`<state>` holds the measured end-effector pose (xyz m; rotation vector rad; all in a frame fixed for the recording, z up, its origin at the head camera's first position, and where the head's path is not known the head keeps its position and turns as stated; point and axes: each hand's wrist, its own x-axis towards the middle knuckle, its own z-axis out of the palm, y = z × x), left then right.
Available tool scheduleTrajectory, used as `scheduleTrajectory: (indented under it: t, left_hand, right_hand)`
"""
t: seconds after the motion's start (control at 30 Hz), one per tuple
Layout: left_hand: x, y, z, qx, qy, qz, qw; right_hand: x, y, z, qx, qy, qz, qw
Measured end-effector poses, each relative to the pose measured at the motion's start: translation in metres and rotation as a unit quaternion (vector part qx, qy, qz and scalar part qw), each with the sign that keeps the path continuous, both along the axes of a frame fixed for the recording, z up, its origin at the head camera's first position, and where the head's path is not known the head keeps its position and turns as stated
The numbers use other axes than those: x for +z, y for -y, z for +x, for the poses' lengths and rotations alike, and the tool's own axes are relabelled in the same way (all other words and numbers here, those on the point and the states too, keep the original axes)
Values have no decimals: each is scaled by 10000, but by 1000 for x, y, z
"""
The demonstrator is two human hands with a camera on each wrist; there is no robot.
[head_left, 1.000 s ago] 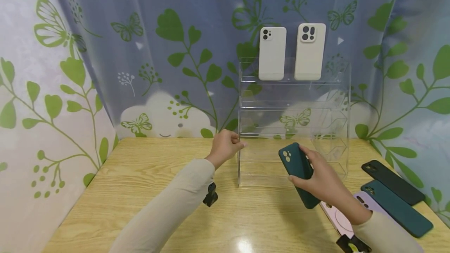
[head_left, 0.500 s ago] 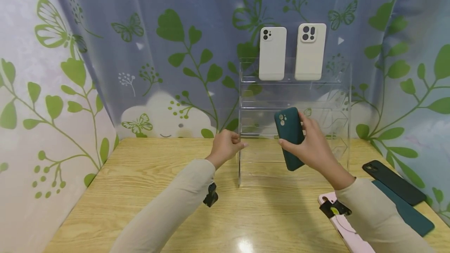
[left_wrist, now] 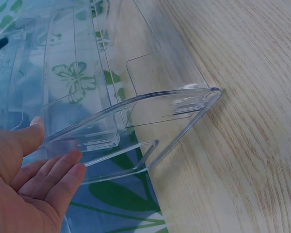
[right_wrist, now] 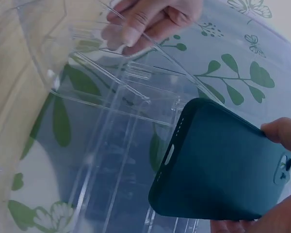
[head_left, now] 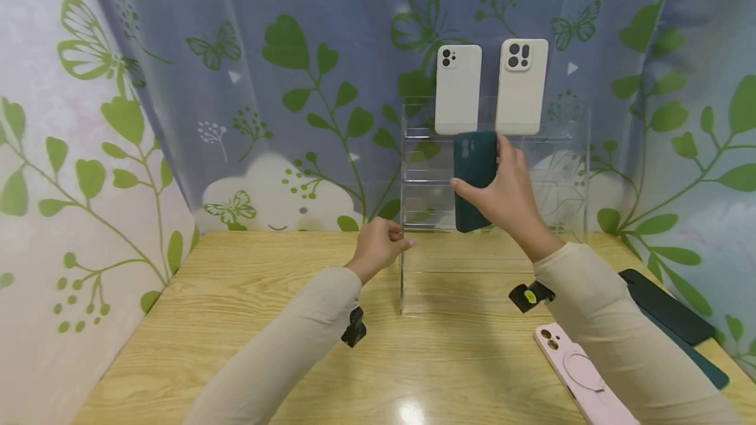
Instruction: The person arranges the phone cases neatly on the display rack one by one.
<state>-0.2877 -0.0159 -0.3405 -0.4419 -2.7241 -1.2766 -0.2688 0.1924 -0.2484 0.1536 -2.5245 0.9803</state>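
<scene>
At 3 o'clock from the middle of the head view, you have the teal phone case [head_left: 476, 164] raised in front of the tiers of the clear stand [head_left: 403, 281]. Your right hand [head_left: 508, 190] has it in a firm-looking grip, thumb on one long edge and fingers on the other. The case is dark and matte with rounded corners, nearly upright, its back towards you and its small round camera cut-outs at its 11 o'clock corner. Your right wrist view shows the lower short edge, with an oblong opening flanked by rows of tiny holes. You cannot tell whether that edge touches a shelf. At 8 o'clock from the case, your left hand [head_left: 378, 242] holds the stand's side panel, its grip straddling the edge with thumb and fingers on opposite faces. On the top tier, a white case [head_left: 459, 97] stands at 12 o'clock and a cream case [head_left: 521, 102] at 1 o'clock. Down on the wood-grain counter [head_left: 283, 248] you have a pink case [head_left: 575, 367] with a ring at 5 o'clock, and at 4 o'clock a black case [head_left: 670, 300] beside a partly hidden dark green case [head_left: 703, 358].
</scene>
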Motion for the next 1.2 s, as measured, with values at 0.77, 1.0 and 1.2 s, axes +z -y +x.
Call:
scheduleTrajectory:
  t: [0.77,1.0,1.2]
  left_hand:
    - [0,1,0,29,31,16,10000]
    - [0,1,0,42,-2,-2,10000]
    - [-2,1,-1,5,-6,-27,10000]
  right_hand:
    - [32,28,-65,-1101,-1414,-671,9815]
    - [18,32,-79,-1192,-1269,-756,9818]
    - [13,35,-82,-1122,-996,-507,9874]
